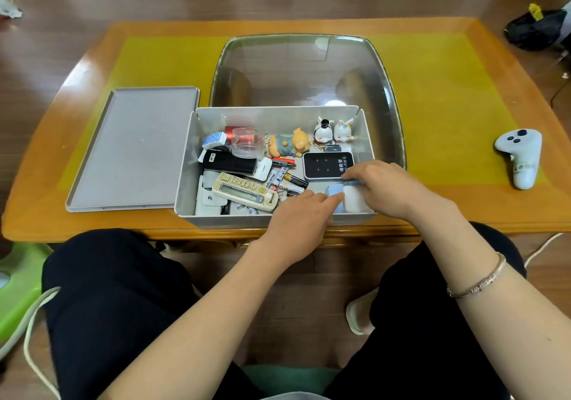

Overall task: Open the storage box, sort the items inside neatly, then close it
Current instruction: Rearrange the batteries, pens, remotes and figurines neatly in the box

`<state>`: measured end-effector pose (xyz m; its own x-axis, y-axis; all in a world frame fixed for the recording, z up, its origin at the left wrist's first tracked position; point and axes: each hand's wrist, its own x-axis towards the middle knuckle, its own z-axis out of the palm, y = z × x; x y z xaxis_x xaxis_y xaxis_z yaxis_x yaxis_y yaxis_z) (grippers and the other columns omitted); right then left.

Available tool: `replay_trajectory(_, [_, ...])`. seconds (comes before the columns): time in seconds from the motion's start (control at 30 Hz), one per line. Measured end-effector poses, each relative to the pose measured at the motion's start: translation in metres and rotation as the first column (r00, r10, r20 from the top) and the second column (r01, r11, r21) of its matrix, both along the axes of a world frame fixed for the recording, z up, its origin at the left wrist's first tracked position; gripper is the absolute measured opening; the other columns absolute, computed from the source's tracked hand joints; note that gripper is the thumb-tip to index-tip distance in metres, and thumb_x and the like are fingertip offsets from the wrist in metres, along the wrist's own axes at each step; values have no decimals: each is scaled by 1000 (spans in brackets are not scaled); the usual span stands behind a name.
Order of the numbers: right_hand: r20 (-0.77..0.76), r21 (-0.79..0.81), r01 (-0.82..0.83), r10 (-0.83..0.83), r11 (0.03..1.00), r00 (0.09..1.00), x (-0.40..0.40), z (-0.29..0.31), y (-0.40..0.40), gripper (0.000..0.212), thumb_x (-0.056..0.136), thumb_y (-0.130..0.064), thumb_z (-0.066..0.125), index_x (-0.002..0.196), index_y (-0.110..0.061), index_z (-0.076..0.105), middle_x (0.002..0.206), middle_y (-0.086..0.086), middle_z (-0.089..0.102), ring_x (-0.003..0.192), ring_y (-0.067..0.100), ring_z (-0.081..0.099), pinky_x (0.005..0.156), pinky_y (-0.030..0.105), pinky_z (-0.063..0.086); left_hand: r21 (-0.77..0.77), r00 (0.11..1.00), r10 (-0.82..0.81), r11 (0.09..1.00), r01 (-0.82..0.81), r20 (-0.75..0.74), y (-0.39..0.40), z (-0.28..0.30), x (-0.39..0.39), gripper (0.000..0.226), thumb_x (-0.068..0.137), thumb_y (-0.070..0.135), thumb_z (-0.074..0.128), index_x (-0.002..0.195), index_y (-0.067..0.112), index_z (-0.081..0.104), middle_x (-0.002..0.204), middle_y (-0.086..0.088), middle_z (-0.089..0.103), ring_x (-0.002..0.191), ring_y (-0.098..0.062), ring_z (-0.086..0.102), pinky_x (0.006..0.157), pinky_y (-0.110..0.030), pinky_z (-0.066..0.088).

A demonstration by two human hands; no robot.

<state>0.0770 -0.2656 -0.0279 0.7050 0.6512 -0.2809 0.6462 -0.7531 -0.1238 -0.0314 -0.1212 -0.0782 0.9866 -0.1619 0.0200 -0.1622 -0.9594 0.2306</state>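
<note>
Storage box (pixel 213 115) sitting open at counter (pixel 432 96) 6 o'clock edge, lid (pixel 133 149) lying at 9 o'clock, freeing access. Both hands working box's 4 o'clock corner: right hand (pixel 386 186) grip closing around white case (pixel 355 198); left hand (pixel 302 214) fingers relaxed, extended, nudging blue case (pixel 335 190) alongside, likely pairing similar items.

Both my forearms are stretched out forward and angled in toward each other, bare from the elbow down. My left hand (pixel 301 217) is palm down, index finger poked out straight, the others loosely bent. My right hand (pixel 386 188) sits just ahead and to the right of it, knuckles up, fingers curled down with the tips hidden underneath. Thin bangle (pixel 477 280) on my right forearm.
</note>
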Motion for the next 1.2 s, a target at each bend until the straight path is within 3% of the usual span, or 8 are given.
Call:
replay_trajectory(0.37, [-58, -38, 29, -31, 999, 998, 0, -5, 8, 47, 82, 0, 42, 121, -18, 61, 123, 6, 61, 112, 27, 55, 91, 42, 48, 3, 1000, -4, 1000, 4, 15, 1, 0, 0, 52, 100, 27, 43, 149, 23, 27, 132, 0, 55, 115, -23, 50, 76, -36, 45])
replay_trajectory(0.9, [-32, -53, 48, -50, 997, 998, 0, -10, 12, 42, 85, -3, 44, 121, -17, 60, 123, 8, 61, 111, 28, 55, 89, 42, 49, 52, 999, -17, 999, 15, 31, 0, 0, -3, 52, 100, 24, 44, 149, 20, 28, 119, -5, 63, 106, -25, 54, 73, -40, 47])
replay_trajectory(1.2, [-56, -73, 68, -72, 995, 996, 4, -11, 17, 45, 87, -2, 42, 125, -19, 60, 127, 8, 59, 113, 26, 55, 90, 37, 49, 39, 999, -31, 999, 30, 39, 1, -3, -2, 51, 100, 24, 43, 149, 23, 27, 125, -3, 59, 106, -25, 54, 71, -37, 43])
